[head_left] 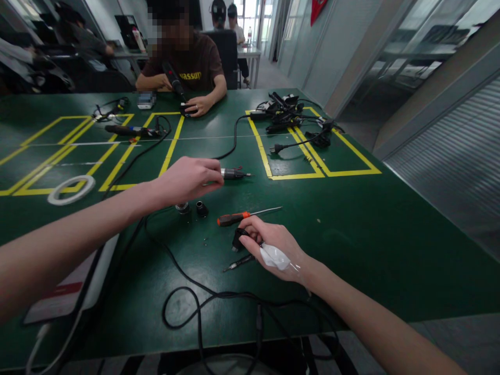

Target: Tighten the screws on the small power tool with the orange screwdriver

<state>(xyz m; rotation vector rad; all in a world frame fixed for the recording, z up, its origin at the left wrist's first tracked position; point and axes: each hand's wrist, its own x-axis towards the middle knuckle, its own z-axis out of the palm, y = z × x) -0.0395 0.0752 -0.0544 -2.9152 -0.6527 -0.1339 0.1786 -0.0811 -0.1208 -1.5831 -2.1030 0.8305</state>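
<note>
My left hand (187,179) is closed around a corded tool (233,174) whose metal tip points right, held just above the green table (351,229). My right hand (273,247), with a white patch taped on its back, rests on the table and pinches a small black part (237,238). A slim dark tool (240,262) lies under that hand. An orange-handled screwdriver (242,215) lies just beyond my right fingers. Two small round pieces (192,208) sit below my left hand.
A person across the table works with a black tool (174,78). A heap of black cables and plugs (289,117) lies far right inside yellow tape lines. A white tape ring (71,189) lies left, a white device (74,284) near left, and a cable loop (219,307) in front.
</note>
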